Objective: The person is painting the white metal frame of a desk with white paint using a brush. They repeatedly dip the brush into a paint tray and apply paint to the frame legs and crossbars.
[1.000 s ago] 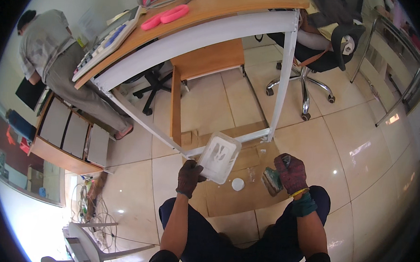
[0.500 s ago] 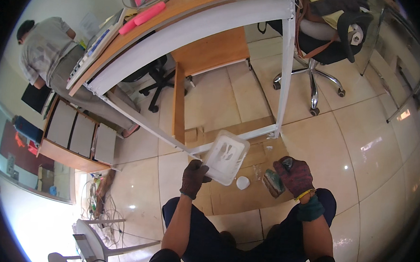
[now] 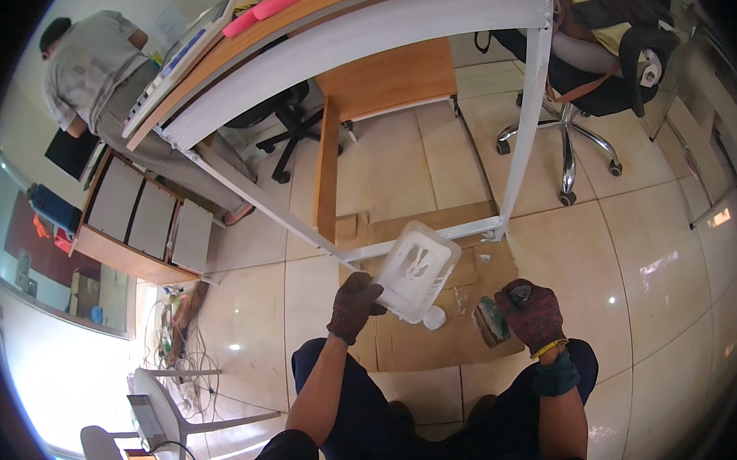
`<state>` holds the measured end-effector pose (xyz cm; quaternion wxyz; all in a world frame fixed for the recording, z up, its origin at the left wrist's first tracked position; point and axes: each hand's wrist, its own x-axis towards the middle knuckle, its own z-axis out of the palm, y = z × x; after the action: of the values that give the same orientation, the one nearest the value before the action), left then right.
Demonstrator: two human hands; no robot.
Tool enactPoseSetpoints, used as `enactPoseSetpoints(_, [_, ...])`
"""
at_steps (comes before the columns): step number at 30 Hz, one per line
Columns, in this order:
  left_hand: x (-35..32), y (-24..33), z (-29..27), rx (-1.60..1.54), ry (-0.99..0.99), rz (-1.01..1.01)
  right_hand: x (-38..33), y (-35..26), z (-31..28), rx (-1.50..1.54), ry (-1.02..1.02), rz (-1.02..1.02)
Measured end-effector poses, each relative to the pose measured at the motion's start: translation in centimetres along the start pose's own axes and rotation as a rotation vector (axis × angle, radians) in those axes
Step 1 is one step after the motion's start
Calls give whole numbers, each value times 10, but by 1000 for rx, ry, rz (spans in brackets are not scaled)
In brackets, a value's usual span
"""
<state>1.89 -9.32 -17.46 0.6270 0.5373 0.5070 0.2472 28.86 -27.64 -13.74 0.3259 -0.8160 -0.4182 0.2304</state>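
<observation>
My left hand (image 3: 355,307), in a dark knitted glove, grips the near left edge of a translucent plastic tub (image 3: 417,272). White paint-like smears mark the tub's inside; it tilts over the floor beside the desk's lower rail. In my gloved right hand (image 3: 533,314) is a wide paintbrush (image 3: 490,321). Its dark handle end pokes out of my fist, and its green and brown head points down to the left, apart from the tub. A small white round lid or cup (image 3: 434,317) sits on the cardboard (image 3: 416,349), partly behind the tub's near corner.
A desk with a white metal frame (image 3: 521,130) stands ahead, its lower rail (image 3: 422,244) close to the tub. A wheeled chair (image 3: 566,140) is at the far right. At left are a drawer cabinet (image 3: 140,210), a person (image 3: 102,74), tangled cables (image 3: 199,363) and a grey chair (image 3: 159,406).
The whole view has shifted, so the scene sits a little further right. Both hands keep their holds, and the tub now overlaps the white round piece.
</observation>
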Motion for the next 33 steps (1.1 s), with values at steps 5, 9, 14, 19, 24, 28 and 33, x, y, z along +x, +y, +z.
enactPoseSetpoints(5, [-2, 1, -1, 65, 12, 29, -1, 5, 4, 35, 26, -29])
enactPoseSetpoints(9, [-4, 7, 3, 125, 34, 3, -3, 8, -1, 224, 53, -58])
enactPoseSetpoints(14, [-2, 2, 6, 159, 33, 76, -15, 15, -32, 619, 305, 38])
enactPoseSetpoints(19, [-9, 8, 4, 274, 87, 123, -11, -19, -76, 807, 398, -35])
enactPoseSetpoints(24, [-3, 5, 8, 318, 13, 209, 35, -56, -50, -347, 255, -927])
enactPoseSetpoints(28, [-7, 10, 9, 304, -25, 222, 79, -52, -8, -270, 71, -859])
enactPoseSetpoints(33, [-12, 14, 3, 300, -32, 230, 100, -58, 16, -376, 100, -1048])
